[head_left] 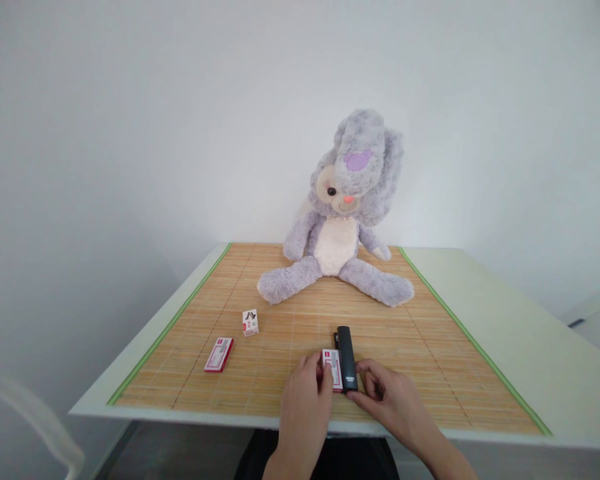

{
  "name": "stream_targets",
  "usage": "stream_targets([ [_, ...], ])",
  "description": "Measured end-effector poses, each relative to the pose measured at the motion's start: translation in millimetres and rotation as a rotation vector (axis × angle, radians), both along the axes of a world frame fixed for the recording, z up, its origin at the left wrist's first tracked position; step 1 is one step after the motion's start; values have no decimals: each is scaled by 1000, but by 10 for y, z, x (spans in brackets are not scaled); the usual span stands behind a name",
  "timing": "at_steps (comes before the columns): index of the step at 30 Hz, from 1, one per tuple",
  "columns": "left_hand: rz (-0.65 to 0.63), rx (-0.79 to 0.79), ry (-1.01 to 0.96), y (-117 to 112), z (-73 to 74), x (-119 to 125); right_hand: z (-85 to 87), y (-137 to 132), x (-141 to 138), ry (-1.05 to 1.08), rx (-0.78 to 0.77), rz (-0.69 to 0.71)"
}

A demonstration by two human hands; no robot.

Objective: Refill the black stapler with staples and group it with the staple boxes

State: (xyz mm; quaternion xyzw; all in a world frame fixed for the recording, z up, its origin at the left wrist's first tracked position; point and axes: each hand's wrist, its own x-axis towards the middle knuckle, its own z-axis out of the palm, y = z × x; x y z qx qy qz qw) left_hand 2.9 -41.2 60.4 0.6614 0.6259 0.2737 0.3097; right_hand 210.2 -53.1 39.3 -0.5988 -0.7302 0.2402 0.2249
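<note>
Near the front edge of the mat, my left hand point(306, 395) is closed on a small red and white box point(333, 368), its fingers along the box's left side and top. Right against that box lies a black stapler point(347, 357), pointing away from me. My right hand point(387, 395) pinches the stapler's near end, thumb in front and fingers at its right side. A second flat red and white box point(219, 355) lies to the left. Behind it stands a smaller white box point(251, 323) with a dark printed picture.
A bamboo mat point(290, 327) with green edging covers much of the white table point(485, 300). At the back a grey plush rabbit point(336, 243) sits with its legs spread, near the white wall. A pale curved strip point(35, 407) shows at lower left.
</note>
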Motion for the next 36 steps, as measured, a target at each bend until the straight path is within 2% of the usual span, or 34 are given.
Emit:
stream_targets([
  [9,5,18,-56,-12,-37,8,46,-9,-12,4,-2,2],
  [13,56,102,-34,-28,3,-80,27,-15,-10,7,-8,2],
  [16,169,278,116,43,42,-417,12,-14,-3,-3,-10,4],
  [19,355,433,371,167,24,-994,5,-10,5,-13,-7,7],
  [22,530,387,536,250,-77,-1561,-7,-4,14,-19,-9,11],
  [25,511,276,565,251,-188,-1843,-26,2,23,-27,-11,15],
  [27,494,231,519,227,-212,-1831,-32,4,26,-31,-4,11],
  [29,507,219,442,199,-179,-1686,-28,5,24,-31,0,13],
  [32,484,237,281,146,-58,-1304,-13,7,13,-30,-6,14],
  [36,340,280,63,36,70,-672,3,11,-2,-35,0,6],
])
